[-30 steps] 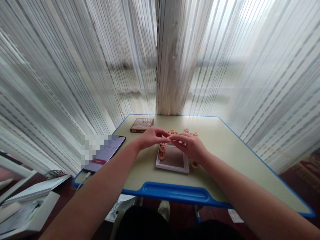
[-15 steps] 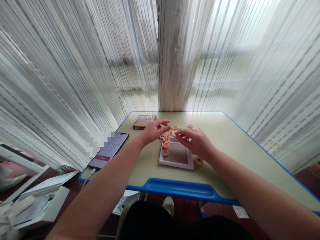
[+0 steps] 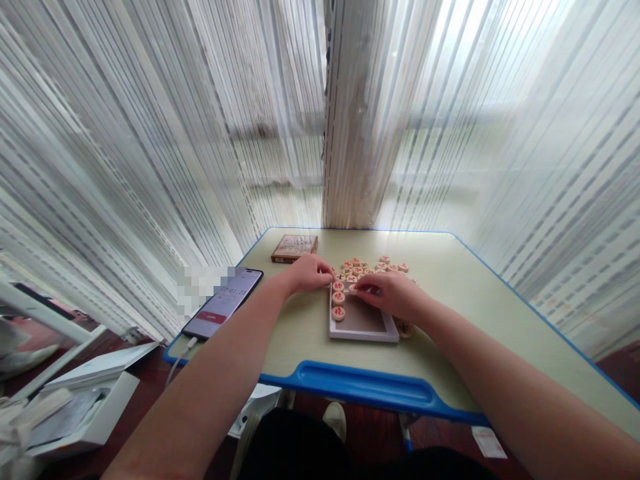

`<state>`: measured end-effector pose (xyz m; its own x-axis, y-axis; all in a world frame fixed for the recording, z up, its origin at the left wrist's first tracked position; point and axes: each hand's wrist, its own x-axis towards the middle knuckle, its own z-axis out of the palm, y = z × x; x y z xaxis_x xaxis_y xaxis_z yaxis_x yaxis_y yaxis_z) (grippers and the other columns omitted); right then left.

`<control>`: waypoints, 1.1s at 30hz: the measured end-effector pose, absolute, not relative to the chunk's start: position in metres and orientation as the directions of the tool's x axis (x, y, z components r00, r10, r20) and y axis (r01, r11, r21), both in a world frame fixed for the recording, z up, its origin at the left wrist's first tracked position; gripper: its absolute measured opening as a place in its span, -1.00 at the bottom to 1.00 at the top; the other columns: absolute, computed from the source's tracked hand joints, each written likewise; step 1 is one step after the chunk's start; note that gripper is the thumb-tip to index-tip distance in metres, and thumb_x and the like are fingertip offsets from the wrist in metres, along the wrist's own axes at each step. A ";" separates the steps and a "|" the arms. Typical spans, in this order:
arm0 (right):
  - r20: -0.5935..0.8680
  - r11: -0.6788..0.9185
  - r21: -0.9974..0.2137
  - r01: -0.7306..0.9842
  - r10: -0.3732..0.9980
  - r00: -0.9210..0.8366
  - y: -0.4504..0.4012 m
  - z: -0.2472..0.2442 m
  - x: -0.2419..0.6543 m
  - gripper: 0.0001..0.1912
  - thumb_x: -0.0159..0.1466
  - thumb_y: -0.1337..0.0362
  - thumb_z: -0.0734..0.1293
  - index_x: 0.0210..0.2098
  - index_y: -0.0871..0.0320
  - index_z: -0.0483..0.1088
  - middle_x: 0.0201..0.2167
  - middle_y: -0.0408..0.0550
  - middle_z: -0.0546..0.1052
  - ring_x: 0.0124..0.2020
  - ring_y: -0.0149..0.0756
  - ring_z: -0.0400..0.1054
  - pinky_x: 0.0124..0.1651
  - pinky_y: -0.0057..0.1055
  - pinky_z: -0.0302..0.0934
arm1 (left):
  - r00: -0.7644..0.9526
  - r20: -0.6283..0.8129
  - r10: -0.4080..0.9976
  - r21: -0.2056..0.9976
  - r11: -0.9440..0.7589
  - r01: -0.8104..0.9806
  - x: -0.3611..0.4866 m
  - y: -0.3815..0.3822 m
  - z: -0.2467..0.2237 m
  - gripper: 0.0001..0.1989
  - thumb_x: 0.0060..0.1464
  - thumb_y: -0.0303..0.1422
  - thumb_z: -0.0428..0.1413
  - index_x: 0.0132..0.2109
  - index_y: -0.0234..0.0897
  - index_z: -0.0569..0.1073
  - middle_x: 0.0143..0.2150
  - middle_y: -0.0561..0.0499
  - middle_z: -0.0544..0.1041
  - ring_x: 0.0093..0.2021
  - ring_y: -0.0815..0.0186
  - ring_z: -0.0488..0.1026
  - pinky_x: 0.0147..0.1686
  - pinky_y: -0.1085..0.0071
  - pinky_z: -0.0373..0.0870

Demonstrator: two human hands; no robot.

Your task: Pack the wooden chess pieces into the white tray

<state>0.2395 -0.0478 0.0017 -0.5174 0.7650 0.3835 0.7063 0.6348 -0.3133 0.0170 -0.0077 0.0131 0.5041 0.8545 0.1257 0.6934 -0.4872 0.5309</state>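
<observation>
A shallow white tray (image 3: 364, 335) lies on the table, with three red-marked wooden discs (image 3: 339, 299) in a column along its left side. My right hand (image 3: 387, 292) is over the tray's upper part, its fingers closed on another disc (image 3: 353, 288) beside the top of that column. At the tray's upper left corner is my left hand (image 3: 311, 273), fingers drawn together; what they hold, if anything, is hidden. Beyond the tray lie several loose discs (image 3: 357, 271) with red or black characters. One black-marked disc (image 3: 406, 330) sits against the tray's right side.
A flat brown box (image 3: 295, 248) is at the table's back left. A phone (image 3: 223, 303) with a cable lies at the left edge. The blue-rimmed table (image 3: 490, 313) has a blue groove in front. An open white box (image 3: 80, 413) stands lower left.
My right hand has brought a disc from the loose discs into the tray's upper part. My left hand has lowered to the tray's corner, its fingers closing. The view has shifted slightly.
</observation>
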 end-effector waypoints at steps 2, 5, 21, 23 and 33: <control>0.383 0.629 -0.346 0.696 0.772 -0.508 -0.046 0.002 0.240 -0.87 0.13 0.26 0.31 -0.35 0.05 0.50 -0.46 -0.16 0.57 -0.46 -0.37 0.41 -0.41 -0.49 0.19 | 0.501 0.115 0.858 0.542 -0.476 0.692 0.017 -0.008 0.013 -0.74 -0.12 -0.39 0.05 -0.32 -0.38 0.60 -0.47 0.00 0.57 -0.47 0.38 0.38 -0.46 0.51 0.22; 0.373 0.623 -0.365 0.692 0.779 -0.504 -0.047 0.005 0.241 -0.88 0.13 0.26 0.32 -0.37 0.07 0.50 -0.48 -0.15 0.57 -0.46 -0.38 0.41 -0.41 -0.49 0.19 | 0.491 0.107 0.865 0.555 -0.462 0.692 0.018 -0.008 0.013 -0.72 -0.13 -0.40 0.05 -0.31 -0.40 0.60 -0.49 0.00 0.56 -0.49 0.40 0.36 -0.46 0.52 0.21; 0.375 0.815 -0.256 0.519 0.579 -0.724 -0.080 0.010 0.222 -0.86 0.18 0.22 0.31 -0.38 0.11 0.50 -0.48 -0.11 0.53 -0.52 -0.45 0.29 -0.44 -0.51 0.10 | 0.428 0.138 0.893 0.586 -0.422 0.692 0.019 -0.008 0.009 -0.61 -0.07 -0.15 0.05 -0.52 -0.44 0.51 -0.70 0.09 0.26 -0.62 0.47 0.13 -0.60 0.49 -0.02; 0.387 0.819 -0.250 0.516 0.573 -0.722 -0.078 0.008 0.223 -0.86 0.18 0.23 0.32 -0.35 0.11 0.51 -0.46 -0.09 0.54 -0.49 -0.42 0.32 -0.41 -0.51 0.13 | 0.434 0.152 0.888 0.566 -0.438 0.698 0.019 -0.007 0.009 -0.59 -0.07 -0.13 0.04 -0.54 -0.44 0.50 -0.71 0.10 0.22 -0.62 0.48 0.10 -0.60 0.49 -0.03; 0.428 0.840 -0.243 0.485 0.542 -0.723 -0.074 0.004 0.221 -0.85 0.22 0.24 0.30 -0.33 0.12 0.51 -0.42 -0.08 0.56 -0.38 -0.36 0.39 -0.31 -0.47 0.20 | 0.461 0.216 0.861 0.478 -0.505 0.719 0.017 -0.005 0.007 -0.57 -0.05 -0.13 0.02 -0.53 -0.45 0.50 -0.68 0.13 0.14 -0.59 0.48 0.08 -0.56 0.48 -0.04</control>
<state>0.2207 -0.0740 0.0039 -0.7231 0.5419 0.4284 0.4853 0.8398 -0.2432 0.0175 -0.0047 0.0072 0.4613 0.8606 0.2159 0.7188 -0.5052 0.4776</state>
